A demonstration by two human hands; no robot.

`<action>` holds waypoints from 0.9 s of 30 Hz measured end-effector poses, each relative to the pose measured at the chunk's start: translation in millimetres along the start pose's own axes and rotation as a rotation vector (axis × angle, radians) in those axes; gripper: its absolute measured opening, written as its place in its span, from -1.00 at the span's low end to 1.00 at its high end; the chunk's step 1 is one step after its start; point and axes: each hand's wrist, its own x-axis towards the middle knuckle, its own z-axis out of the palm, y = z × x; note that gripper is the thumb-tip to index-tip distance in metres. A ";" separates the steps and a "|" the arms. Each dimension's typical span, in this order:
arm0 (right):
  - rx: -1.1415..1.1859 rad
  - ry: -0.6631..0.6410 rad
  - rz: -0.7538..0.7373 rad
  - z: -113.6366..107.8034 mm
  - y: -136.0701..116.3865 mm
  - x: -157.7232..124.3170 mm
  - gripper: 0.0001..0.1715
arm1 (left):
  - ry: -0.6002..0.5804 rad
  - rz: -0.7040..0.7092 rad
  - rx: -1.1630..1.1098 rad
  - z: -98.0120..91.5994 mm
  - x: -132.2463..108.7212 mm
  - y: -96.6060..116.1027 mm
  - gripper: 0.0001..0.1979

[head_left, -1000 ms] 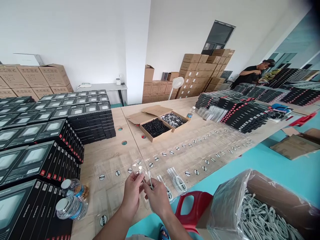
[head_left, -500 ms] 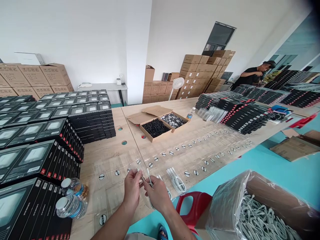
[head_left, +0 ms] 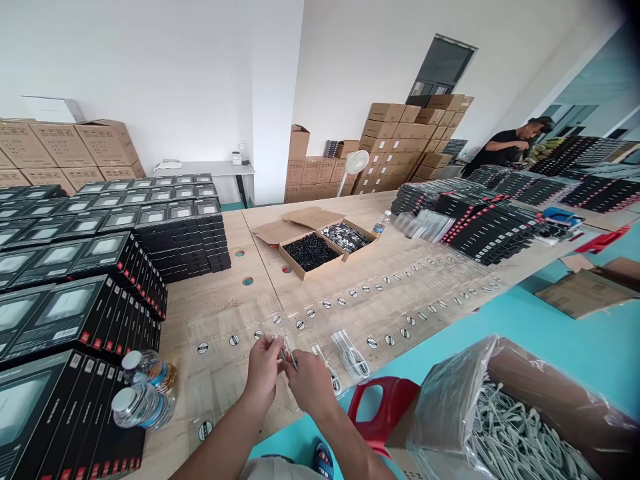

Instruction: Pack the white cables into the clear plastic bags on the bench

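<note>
L hand [head_left: 261,375], R hand [head_left: 310,383] closed, pinching white cable end [head_left: 290,353], clear poly bags [head_left: 345,303] on wood table [head_left: 220,293], bagged white cable [head_left: 351,357] near R hand, 2 water bottles [head_left: 143,393] near L hand

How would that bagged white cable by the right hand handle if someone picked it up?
The cable is probably light and floppy, judging by its loose coils. Its clear bag may well slide easily across the table.
</note>
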 end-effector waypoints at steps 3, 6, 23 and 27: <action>0.249 -0.095 0.047 0.1 5.6 5.0 -0.74 | -0.069 -0.009 -0.002 -2.8 -1.5 4.1 -0.67; 0.331 -0.030 0.000 -5.3 10.0 3.9 -0.78 | -0.050 0.036 -0.035 -5.5 -1.7 8.6 -0.67; 0.638 0.044 -0.112 -37.1 21.2 -4.8 -0.51 | -0.209 0.064 -0.058 6.4 -16.4 34.1 -0.71; 0.598 0.067 -0.113 -38.2 16.3 -5.1 -0.63 | -0.248 0.076 -0.060 8.7 -17.8 31.9 -0.79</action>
